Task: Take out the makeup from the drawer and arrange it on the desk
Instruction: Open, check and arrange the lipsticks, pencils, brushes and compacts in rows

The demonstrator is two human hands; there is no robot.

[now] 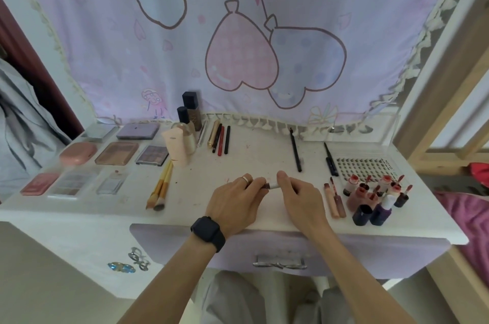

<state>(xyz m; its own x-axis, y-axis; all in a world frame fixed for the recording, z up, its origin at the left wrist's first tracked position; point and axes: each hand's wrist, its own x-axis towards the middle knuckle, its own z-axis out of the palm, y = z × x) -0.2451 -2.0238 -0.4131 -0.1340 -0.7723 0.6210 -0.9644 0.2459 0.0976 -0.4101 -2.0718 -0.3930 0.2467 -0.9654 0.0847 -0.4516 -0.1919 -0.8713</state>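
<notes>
**Makeup tube (271,186) gripped at both ends**

Obs.: left hand (232,199) has its fingertips curled round the dark-red end of the tube; a ring (245,179) sits on one finger and a dark watch (207,232) on the wrist; right hand (299,199) pinches the pale end, thumb on top; tube lies crosswise between the two hands, low over the front centre of the white desk (251,154); whether it touches the surface cannot be told.

Just right of the right hand: two slim lip sticks (334,199) lying flat, then a cluster of upright lip glosses (375,191); behind these, a lash tray (362,167) with a black pen (330,159) beside it; a black liner (295,150) lies alone towards the back.

Left of the left hand: two yellow-handled brushes (160,186) side by side; further left, palettes (116,153) and a pink compact (78,153) in rows.

Back centre: dark-capped bottles (189,112), a pale tube (176,147) in front of them, a row of pencils (221,138) to their right.

Below the desk edge: lilac drawer front (344,247) with a silver handle (280,262); behind the desk, a printed pastel cloth (238,32).
</notes>
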